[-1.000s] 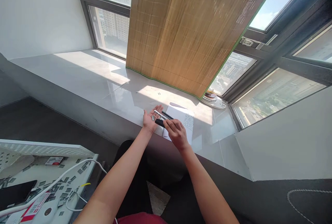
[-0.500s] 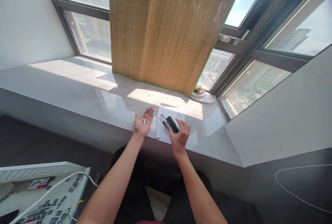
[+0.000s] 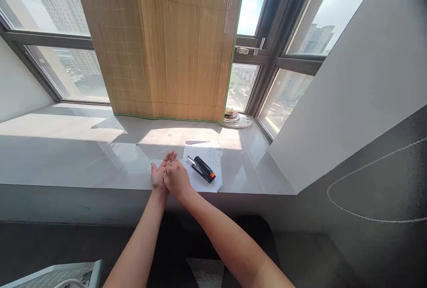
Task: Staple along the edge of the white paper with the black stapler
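Note:
My left hand (image 3: 157, 173) lies palm up at the front edge of the grey window sill (image 3: 83, 163), its fingers stretched out. My right hand (image 3: 177, 177) rests across that palm with its fingers curled down onto it, and whatever is under them is hidden. Just right of my hands a black stapler (image 3: 201, 168) with an orange end lies swung open on a white sheet of paper (image 3: 215, 156). Neither hand touches the stapler.
A bamboo blind (image 3: 167, 47) stands against the window behind the paper. A small round dish (image 3: 236, 119) sits in the sill's far right corner. A slanted grey wall (image 3: 333, 101) closes the right side. A white tray corner (image 3: 66, 274) shows at bottom left.
My right hand has let go of the stapler, which now lies on the paper, and has moved left onto my left palm. The small piece seen on that palm is now covered. The view swung rightward.

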Demonstrator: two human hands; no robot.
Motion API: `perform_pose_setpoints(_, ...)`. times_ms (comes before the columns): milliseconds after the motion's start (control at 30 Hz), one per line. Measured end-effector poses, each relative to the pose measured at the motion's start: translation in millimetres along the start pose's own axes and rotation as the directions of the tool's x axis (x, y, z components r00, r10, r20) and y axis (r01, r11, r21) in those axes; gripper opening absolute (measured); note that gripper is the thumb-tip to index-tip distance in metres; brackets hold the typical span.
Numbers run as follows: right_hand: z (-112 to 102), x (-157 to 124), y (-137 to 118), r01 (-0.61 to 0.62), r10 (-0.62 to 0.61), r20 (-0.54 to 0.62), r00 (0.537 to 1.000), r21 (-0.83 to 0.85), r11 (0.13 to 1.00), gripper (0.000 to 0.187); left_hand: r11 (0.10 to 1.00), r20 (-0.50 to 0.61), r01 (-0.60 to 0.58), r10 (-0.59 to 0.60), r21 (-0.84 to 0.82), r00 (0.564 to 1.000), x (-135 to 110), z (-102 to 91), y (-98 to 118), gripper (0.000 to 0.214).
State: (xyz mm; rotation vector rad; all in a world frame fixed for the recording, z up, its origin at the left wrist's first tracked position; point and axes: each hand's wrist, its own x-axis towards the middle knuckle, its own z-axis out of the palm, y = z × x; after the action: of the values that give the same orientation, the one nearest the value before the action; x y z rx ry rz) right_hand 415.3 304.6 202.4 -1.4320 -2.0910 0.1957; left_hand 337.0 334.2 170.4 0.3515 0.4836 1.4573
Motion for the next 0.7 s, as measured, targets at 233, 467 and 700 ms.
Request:
perform_pose_setpoints(233,-82,7,95,-0.039,0.029,-0.379,0.925,-0.019,0.999,0.019,0.353,-0.043,-0.109,0.397,0.929,0.917,17,3.1,9,0.037)
perform_pose_setpoints(467,-135,38,268,-0.538,0.475,-0.313,0.823,-0.160,0.827,0.017,-0.727,0.199,0.036,0.234,0.685,0.952,30,0.1,10,0.032)
perform_pose_setpoints(700,-125,73,325,-0.557,0.485,-0.298,0.822,-0.247,0.793,0.018,-0.777,0.205,0.039,0.213,0.628,0.955,29,0.2,9,0.033)
